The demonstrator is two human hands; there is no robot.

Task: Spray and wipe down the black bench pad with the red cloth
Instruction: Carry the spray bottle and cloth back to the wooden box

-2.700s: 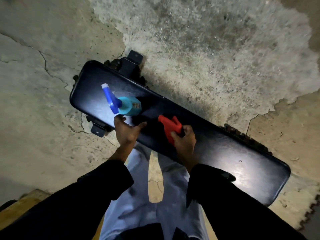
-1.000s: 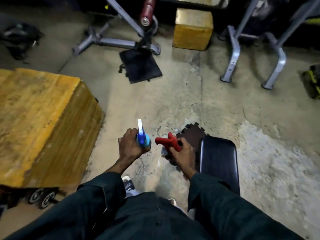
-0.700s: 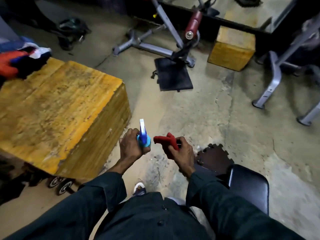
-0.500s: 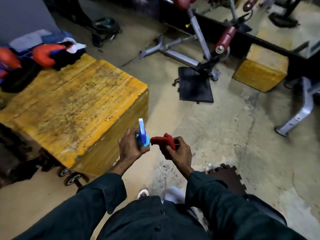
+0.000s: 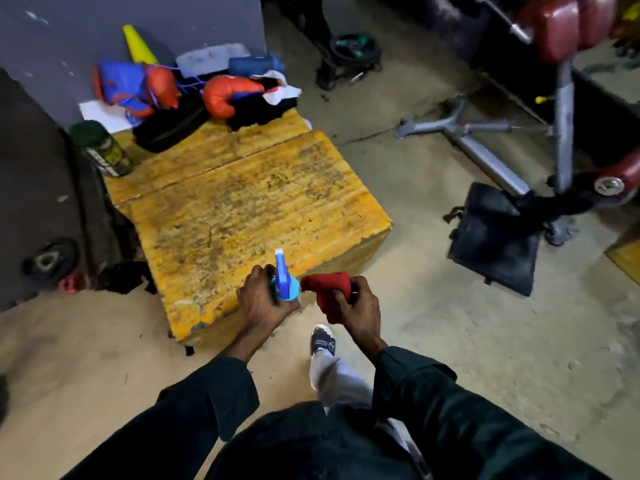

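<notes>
My left hand (image 5: 260,303) grips a spray bottle (image 5: 284,280) with a teal body and a blue trigger head that points up. Just to its right, my right hand (image 5: 356,311) is closed around the bunched red cloth (image 5: 327,289). Both hands are held in front of me, over the near corner of a worn yellow wooden box (image 5: 249,216). The black bench pad is out of view.
Boxing gloves (image 5: 225,95), bags, a yellow cone (image 5: 138,43) and a dark can (image 5: 104,150) lie at the box's far end by the wall. A grey machine frame with red pads (image 5: 561,98) and a black mat (image 5: 491,237) stand right. My shoe (image 5: 322,341) is on the concrete floor.
I have turned left, away from the bench pad, which has left the frame. The yellow box is much closer. Both hands keep their hold on bottle and cloth.
</notes>
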